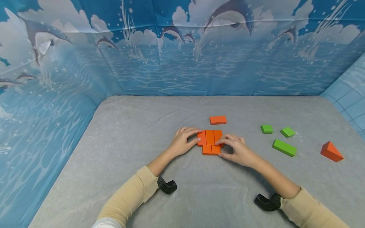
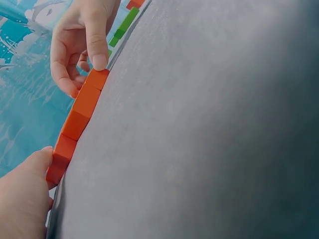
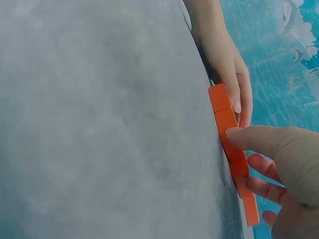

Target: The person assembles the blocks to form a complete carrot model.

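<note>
Several orange blocks lie together in a flat group on the grey cloth: three upright ones side by side, with two shorter ones in front. My left hand holds the leftmost block, thumb at its left side and a fingertip at its far corner. With thumb and fingers, my right hand pinches the front right block, partly covering the group's right edge. The right wrist view shows the right thumb against the front side of the orange blocks. Beyond the group lies a separate orange block.
To the right lie a long green block, two small green blocks and an orange triangular block. A blue dolphin-print curtain rises behind the table's far edge and along the left side.
</note>
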Action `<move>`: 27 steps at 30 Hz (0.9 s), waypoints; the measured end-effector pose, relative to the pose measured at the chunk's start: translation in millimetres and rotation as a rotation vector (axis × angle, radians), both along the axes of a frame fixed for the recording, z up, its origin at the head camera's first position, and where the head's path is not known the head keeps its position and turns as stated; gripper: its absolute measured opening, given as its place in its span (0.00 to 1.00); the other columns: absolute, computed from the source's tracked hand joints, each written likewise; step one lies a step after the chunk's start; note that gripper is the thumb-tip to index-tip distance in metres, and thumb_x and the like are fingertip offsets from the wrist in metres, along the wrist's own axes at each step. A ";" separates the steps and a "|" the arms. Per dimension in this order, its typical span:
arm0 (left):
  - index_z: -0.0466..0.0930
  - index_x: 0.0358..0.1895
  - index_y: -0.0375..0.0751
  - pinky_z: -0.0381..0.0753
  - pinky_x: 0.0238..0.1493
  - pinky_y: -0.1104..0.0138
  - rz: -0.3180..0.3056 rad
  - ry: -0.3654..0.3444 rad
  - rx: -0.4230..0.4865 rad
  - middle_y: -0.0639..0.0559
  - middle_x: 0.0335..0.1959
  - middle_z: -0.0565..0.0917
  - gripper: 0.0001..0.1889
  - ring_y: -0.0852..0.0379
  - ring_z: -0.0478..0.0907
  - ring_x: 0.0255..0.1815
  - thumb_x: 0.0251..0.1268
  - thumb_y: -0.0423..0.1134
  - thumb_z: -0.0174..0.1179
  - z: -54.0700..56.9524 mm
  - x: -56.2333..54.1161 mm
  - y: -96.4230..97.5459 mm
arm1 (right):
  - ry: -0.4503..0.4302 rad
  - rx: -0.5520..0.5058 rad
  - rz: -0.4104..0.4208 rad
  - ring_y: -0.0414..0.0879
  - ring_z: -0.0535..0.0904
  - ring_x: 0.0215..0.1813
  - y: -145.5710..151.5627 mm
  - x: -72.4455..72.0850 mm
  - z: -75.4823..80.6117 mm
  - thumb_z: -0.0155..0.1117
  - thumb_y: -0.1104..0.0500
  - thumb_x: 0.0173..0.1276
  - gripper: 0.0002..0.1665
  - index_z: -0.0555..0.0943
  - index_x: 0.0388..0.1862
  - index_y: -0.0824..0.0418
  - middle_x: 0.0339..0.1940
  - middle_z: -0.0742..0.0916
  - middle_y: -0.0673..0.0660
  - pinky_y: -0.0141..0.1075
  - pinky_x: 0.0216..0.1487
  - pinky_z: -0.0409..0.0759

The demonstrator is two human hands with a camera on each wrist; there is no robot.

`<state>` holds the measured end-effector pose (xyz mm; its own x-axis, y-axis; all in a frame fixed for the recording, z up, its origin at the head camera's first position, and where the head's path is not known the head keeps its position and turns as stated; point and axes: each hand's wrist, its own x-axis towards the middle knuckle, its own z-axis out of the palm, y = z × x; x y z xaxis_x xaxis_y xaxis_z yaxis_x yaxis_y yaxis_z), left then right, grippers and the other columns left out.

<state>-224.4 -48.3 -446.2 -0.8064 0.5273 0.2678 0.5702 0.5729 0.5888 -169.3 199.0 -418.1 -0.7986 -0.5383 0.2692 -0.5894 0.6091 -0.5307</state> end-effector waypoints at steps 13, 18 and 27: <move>0.75 0.58 0.52 0.54 0.64 0.55 0.000 -0.001 0.002 0.56 0.58 0.75 0.19 0.55 0.65 0.60 0.64 0.49 0.54 -1.0 -0.8 -0.4 | 0.007 -0.093 0.023 0.50 0.74 0.45 4.4 -10.4 5.6 0.72 0.63 0.50 0.21 0.80 0.45 0.60 0.41 0.81 0.54 0.43 0.40 0.54; 0.75 0.58 0.51 0.53 0.64 0.56 -0.007 0.005 0.009 0.55 0.58 0.75 0.19 0.54 0.65 0.60 0.64 0.48 0.55 -1.2 -1.2 -0.6 | -0.019 -0.181 -0.053 0.55 0.73 0.42 14.1 -34.7 18.1 0.69 0.67 0.54 0.22 0.77 0.49 0.66 0.42 0.80 0.62 0.50 0.45 0.64; 0.75 0.57 0.51 0.54 0.64 0.55 -0.010 0.013 0.018 0.55 0.58 0.75 0.19 0.54 0.65 0.59 0.64 0.48 0.55 -0.2 -0.5 -0.2 | -0.075 -0.207 -0.142 0.59 0.71 0.46 29.6 -79.1 14.0 0.63 0.66 0.60 0.22 0.74 0.54 0.70 0.47 0.78 0.68 0.51 0.47 0.67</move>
